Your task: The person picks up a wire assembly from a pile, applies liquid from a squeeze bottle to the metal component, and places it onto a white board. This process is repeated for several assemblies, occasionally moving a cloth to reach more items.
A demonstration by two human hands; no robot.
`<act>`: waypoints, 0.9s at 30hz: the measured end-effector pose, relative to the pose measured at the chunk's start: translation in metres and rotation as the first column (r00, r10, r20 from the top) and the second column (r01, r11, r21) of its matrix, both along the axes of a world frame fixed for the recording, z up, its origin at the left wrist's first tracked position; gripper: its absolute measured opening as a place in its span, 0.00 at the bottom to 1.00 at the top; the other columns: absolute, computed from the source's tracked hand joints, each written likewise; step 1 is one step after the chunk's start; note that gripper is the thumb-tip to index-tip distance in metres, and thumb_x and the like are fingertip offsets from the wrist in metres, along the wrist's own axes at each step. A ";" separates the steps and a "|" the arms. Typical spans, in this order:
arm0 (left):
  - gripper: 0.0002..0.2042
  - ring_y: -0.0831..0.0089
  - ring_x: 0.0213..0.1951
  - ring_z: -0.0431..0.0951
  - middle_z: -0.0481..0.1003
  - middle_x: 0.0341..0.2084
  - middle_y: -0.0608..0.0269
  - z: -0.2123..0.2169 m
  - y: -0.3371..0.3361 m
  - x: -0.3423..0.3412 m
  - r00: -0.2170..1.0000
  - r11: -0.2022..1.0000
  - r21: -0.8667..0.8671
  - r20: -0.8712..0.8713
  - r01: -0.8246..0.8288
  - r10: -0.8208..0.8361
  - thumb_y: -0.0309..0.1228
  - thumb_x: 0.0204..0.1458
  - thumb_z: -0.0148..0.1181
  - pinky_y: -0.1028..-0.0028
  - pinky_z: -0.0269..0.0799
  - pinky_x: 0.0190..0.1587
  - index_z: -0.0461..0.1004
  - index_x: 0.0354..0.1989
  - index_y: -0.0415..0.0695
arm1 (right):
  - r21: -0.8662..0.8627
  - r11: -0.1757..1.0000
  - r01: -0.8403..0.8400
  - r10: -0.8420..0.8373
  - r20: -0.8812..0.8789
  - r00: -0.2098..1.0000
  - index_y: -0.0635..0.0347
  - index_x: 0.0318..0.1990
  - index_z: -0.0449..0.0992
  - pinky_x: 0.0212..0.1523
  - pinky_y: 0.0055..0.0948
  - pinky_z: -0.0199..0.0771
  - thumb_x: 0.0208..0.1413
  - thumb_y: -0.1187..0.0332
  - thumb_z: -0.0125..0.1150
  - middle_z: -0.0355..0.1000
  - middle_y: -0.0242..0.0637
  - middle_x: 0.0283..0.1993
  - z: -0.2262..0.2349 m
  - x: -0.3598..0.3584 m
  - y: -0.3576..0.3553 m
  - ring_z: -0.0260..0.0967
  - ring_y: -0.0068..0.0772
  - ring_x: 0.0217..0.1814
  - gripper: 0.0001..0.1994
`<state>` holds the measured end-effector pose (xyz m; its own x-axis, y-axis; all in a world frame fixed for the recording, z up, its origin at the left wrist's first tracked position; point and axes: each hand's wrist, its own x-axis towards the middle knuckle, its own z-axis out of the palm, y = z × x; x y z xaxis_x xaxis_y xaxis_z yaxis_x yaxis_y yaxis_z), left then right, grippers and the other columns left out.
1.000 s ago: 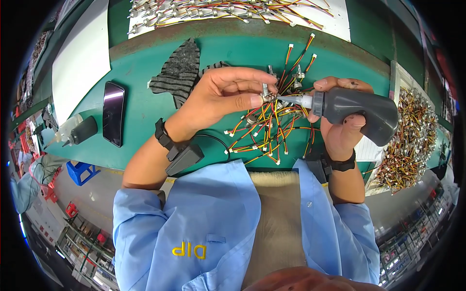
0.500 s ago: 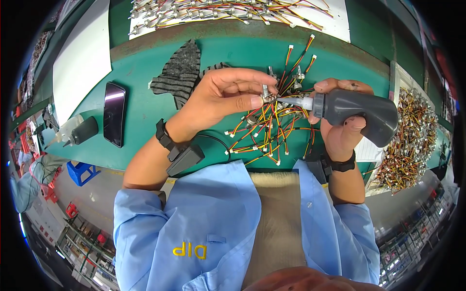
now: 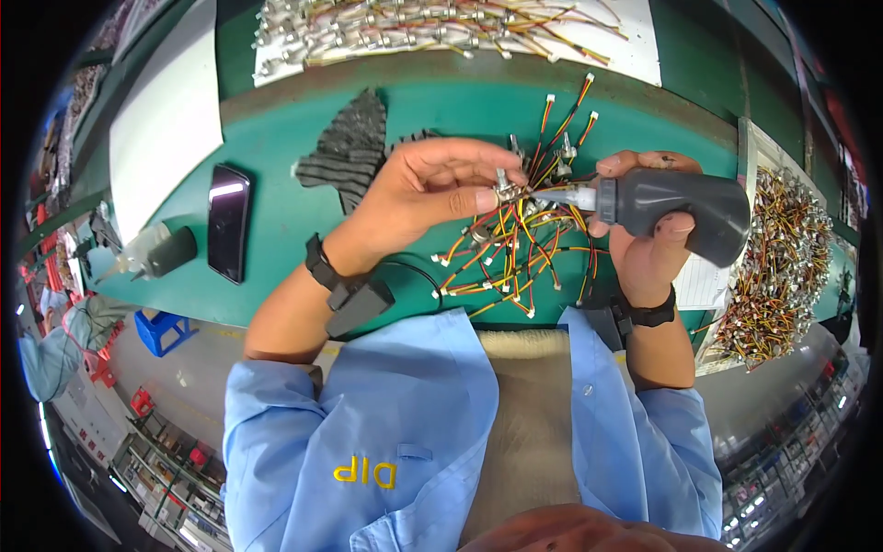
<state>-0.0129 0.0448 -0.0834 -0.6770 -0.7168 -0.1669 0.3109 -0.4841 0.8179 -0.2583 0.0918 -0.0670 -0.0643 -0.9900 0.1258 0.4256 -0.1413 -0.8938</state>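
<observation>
Between the thumb and fingers of my left hand [image 3: 441,189] is a small metal potentiometer [image 3: 503,190], its shaft pointing away from me. My right hand [image 3: 648,253] is wrapped round a dark squeeze bottle [image 3: 690,210] lying on its side. Its pale tapered nozzle [image 3: 575,197] points left, with the tip close beside the potentiometer; I cannot tell whether they touch. Beneath and around both hands, a loose bunch of red, yellow and black wires [image 3: 510,262] with white end plugs spreads over the green mat, with more potentiometers [image 3: 567,152] among them.
A striped grey cloth [image 3: 345,152] lies beyond my left forearm. Farther left are a black phone [image 3: 229,224], two squeeze bottles [image 3: 170,251] and a white sheet [image 3: 166,129]. Wired potentiometers lie in rows on a white board [image 3: 644,46] at the back. A tray [image 3: 747,152] heaped with wired parts stands right.
The whole view has shifted slightly, so the phone, cloth and left arm appear a little farther right. Both hands keep their holds, and the nozzle stays beside the potentiometer.
</observation>
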 end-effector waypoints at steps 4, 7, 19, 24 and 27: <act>0.14 0.72 0.45 0.77 0.76 0.44 0.55 0.005 -0.003 0.005 0.998 0.998 0.002 -0.007 -0.059 0.059 0.19 0.54 0.58 0.73 0.73 0.49 0.72 0.50 0.37 | 0.092 0.980 0.179 -0.197 0.254 0.947 0.63 0.53 0.62 0.37 0.25 0.72 0.59 0.43 0.52 0.70 0.49 0.45 0.008 -0.014 -0.015 0.68 0.30 0.25 0.29; 0.13 0.72 0.45 0.77 0.77 0.44 0.56 0.013 -0.009 0.009 0.988 0.989 0.023 -0.056 -0.146 0.147 0.19 0.55 0.57 0.74 0.73 0.49 0.73 0.49 0.37 | 0.107 0.975 0.193 -0.221 0.473 0.853 0.63 0.53 0.62 0.42 0.26 0.70 0.62 0.45 0.49 0.69 0.45 0.46 0.008 -0.043 -0.020 0.64 0.26 0.23 0.28; 0.10 0.70 0.34 0.81 0.80 0.33 0.55 0.066 -0.227 -0.066 0.910 0.823 -0.545 0.243 -0.159 0.336 0.24 0.53 0.60 0.74 0.77 0.41 0.77 0.42 0.32 | 0.123 0.973 0.197 -0.225 0.704 0.674 0.66 0.53 0.64 0.39 0.24 0.68 0.65 0.51 0.46 0.70 0.42 0.45 0.016 -0.068 -0.031 0.59 0.20 0.21 0.24; 0.09 0.71 0.32 0.81 0.81 0.27 0.60 0.020 -0.326 -0.084 0.638 0.379 -0.910 0.394 0.169 0.662 0.32 0.48 0.65 0.73 0.75 0.37 0.82 0.36 0.44 | 0.213 0.956 0.201 -0.294 0.700 0.651 0.65 0.51 0.65 0.36 0.23 0.70 0.65 0.50 0.46 0.71 0.42 0.44 0.010 -0.063 -0.035 0.59 0.20 0.20 0.24; 0.07 0.70 0.31 0.81 0.81 0.26 0.62 0.011 -0.336 -0.095 0.505 0.289 -0.898 0.429 0.333 0.750 0.35 0.46 0.66 0.72 0.74 0.35 0.83 0.33 0.50 | 0.231 0.953 0.196 -0.303 0.704 0.643 0.65 0.51 0.66 0.34 0.23 0.71 0.65 0.49 0.46 0.70 0.42 0.44 0.009 -0.065 -0.033 0.58 0.19 0.19 0.24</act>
